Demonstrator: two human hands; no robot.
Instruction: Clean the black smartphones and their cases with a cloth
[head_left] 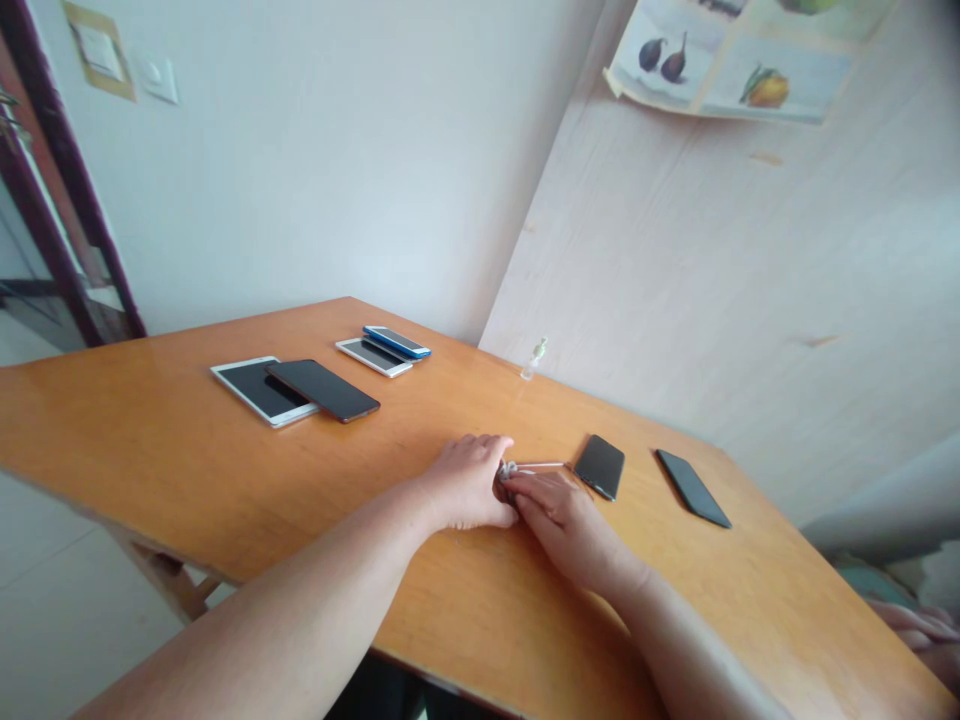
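In the middle of the wooden table (420, 590), my left hand (472, 482) curls around a small dark item. My right hand (559, 515) meets it from the other side, its fingers closed and pressed against that item. A small white, crumpled-looking bit (509, 468) shows between the fingertips, and a thin pale straight edge runs from it to the right. Most of what I hold is hidden by my fingers, so its kind does not show. Just beyond my right hand lies a black phone (600, 466), with another dark phone (691, 487) farther right.
At the left, a black tablet-like device (330, 390) rests partly on a white tablet (255, 388). Behind them, a blue phone (397, 342) overlaps a white phone (371, 356). A small clear pump bottle (533, 362) stands near the wall. Part of a person's hand (919, 625) shows at far right.
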